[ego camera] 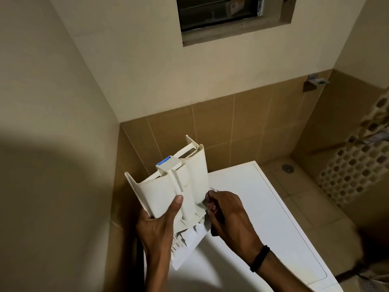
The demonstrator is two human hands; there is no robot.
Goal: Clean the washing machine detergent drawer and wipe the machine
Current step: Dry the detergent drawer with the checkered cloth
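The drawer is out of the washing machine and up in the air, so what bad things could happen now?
1. The detergent drawer is gripped by the left hand alone, low down, so it might slip and drop onto the washing machine.
2. The right hand works at its ribbed end, where thin plastic could perhaps snap.
3. The room is dim, so grime may be missed.

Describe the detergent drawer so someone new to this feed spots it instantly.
Start at the white washing machine top in the tiled corner. Above its near-left edge, the left hand holds the cream detergent drawer up, underside showing. It alone carries a small blue tab at its upper end.
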